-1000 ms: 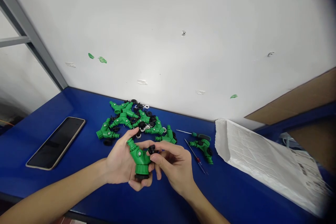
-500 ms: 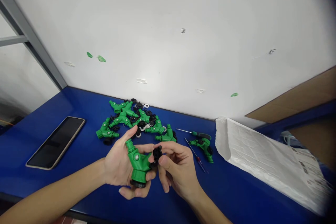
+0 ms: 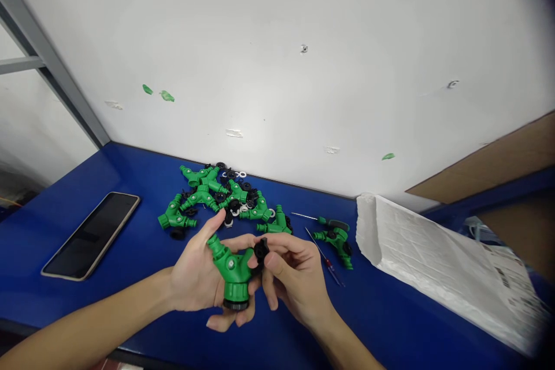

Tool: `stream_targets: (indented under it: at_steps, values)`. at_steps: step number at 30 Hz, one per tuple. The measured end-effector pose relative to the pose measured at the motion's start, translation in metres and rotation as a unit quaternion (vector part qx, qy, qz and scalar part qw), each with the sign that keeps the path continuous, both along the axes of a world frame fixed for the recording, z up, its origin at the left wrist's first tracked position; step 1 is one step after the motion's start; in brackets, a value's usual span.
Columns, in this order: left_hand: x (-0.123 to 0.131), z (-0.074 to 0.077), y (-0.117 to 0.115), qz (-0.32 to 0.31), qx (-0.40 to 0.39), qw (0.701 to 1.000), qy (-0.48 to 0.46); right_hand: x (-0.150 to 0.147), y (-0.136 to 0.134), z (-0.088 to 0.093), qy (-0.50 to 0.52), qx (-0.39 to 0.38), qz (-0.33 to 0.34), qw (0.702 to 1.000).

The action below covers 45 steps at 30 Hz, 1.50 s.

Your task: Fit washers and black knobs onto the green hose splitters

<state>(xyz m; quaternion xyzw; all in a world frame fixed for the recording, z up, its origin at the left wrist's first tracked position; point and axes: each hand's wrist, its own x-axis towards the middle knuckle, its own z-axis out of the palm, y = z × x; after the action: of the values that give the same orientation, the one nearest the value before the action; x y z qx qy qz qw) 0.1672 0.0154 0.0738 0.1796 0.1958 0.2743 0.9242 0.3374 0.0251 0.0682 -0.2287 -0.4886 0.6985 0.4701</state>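
Rotated a bit since the last shot: the green Y hose connector (image 3: pixel 233 269) now sits more upright, threaded collar pointing down, and the black knob (image 3: pixel 261 250) has shifted slightly right and stands straighter at the end of its right branch. Can't tell if it's actually seated.

Left hand (image 3: pixel 195 277) cradles the connector against the palm, fingers curled under and thumb spread up and away. Right hand (image 3: pixel 295 283) pinches the knob between thumb and fingertips, and the two hands nearly meet, hiding part of the connector.

Just past them on the blue counter (image 3: pixel 73 185) is a pile of matching connectors (image 3: pixel 202 193) mixed with black and white rings (image 3: pixel 236 208). To the right lie a loose connector (image 3: pixel 336 243) and two thin screwdrivers (image 3: pixel 306 216), one with a red-marked shaft. Off left there's a dark-screened phone (image 3: pixel 91 236) in a pale case, and off right a crinkly white packet (image 3: pixel 433 260). Everything plastic has that molded, slightly glossy look.
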Motion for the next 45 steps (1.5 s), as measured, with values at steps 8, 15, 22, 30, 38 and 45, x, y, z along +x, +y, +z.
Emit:
stream_targets:
  at_steps: [8,15,22,30,38,45]
  values:
    - [0.007,0.002,-0.005,0.078,0.041,0.996,0.028,-0.002,0.001,0.002,-0.153,0.113,-0.096,0.977]
    - [0.010,0.000,-0.007,0.100,0.056,0.993,0.039,-0.001,0.001,0.001,-0.136,0.101,-0.038,0.985]
    - [0.011,-0.001,-0.010,0.125,0.083,0.988,0.047,0.000,0.000,0.004,-0.167,0.176,-0.070,0.968]
    - [0.015,-0.007,-0.014,0.194,0.117,0.968,0.104,0.001,0.001,0.007,-0.239,0.279,-0.085,0.926]
    - [0.019,-0.018,-0.021,0.253,0.175,0.937,0.163,-0.007,-0.003,-0.002,-0.188,0.179,-0.064,0.963]
    - [0.017,-0.031,-0.026,0.290,0.279,0.877,0.264,-0.007,-0.006,-0.005,-0.239,0.149,-0.059,0.958]
